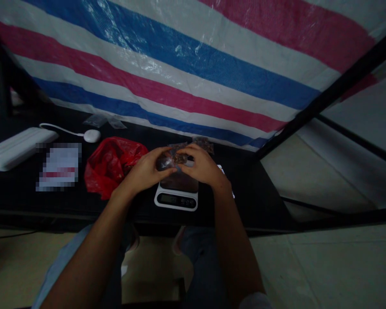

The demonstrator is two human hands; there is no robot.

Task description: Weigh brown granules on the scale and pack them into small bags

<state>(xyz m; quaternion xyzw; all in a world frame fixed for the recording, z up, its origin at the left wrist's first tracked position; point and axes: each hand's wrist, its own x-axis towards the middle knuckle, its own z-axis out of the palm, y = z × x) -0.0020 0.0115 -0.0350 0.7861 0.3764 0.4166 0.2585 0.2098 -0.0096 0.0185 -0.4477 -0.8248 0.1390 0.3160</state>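
Observation:
Both hands hold one small clear plastic bag (166, 162) with brownish bits in it, just above a kitchen scale (176, 202). My left hand (149, 168) is closed round the bag's left side. From the right, the fingers of my right hand (201, 164) pinch its other side. The scale is white with a dark weighing plate and a small display at its front; my hands hide the back of the plate. Behind my right hand lies another clear bag (206, 145) with brown contents. Left of the scale is a crumpled red plastic bag (99, 167), open at the top.
On the black table (241, 210) stand a long white device (22, 148) and a round white piece (91, 136) on a cord. A blurred-out packet (59, 167) lies nearby. Flat clear bags (116, 123) rest at the back, below a striped tarp (167, 90). A black frame bar (324, 92) slants at right.

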